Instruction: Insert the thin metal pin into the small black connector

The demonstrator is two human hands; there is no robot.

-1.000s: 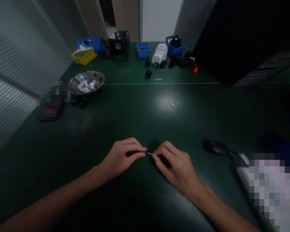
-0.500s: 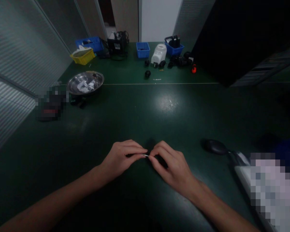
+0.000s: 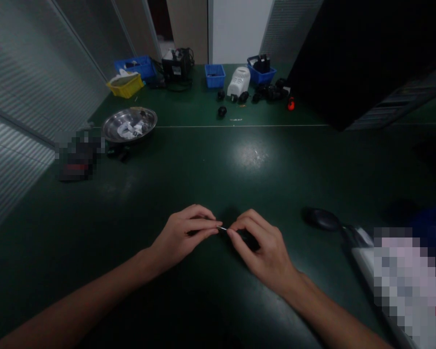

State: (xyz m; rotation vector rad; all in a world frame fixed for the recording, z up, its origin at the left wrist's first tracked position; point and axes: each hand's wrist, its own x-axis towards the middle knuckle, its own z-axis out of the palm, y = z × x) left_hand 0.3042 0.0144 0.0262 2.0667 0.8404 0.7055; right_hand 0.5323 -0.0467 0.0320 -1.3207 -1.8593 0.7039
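Between my two hands, a thin, short silvery piece (image 3: 222, 228) spans the small gap over the green table (image 3: 189, 179). My left hand (image 3: 183, 231) pinches one end of it between thumb and fingertips. From the other side, my right hand (image 3: 261, 245) pinches the opposite end, its fingers curled. Most of the piece is covered by the fingertips, so its kind cannot be made out.
A black computer mouse (image 3: 323, 219) lies to the right. Farther left sits a steel bowl (image 3: 111, 127) with white scraps. At the back are a yellow bin (image 3: 125, 89), a blue bin (image 3: 215, 82), a white vented housing (image 3: 239, 82) and several black parts.
My right hand has shifted slightly right, and a little more of the silvery piece shows between the fingertips. Both hands keep their pinch.
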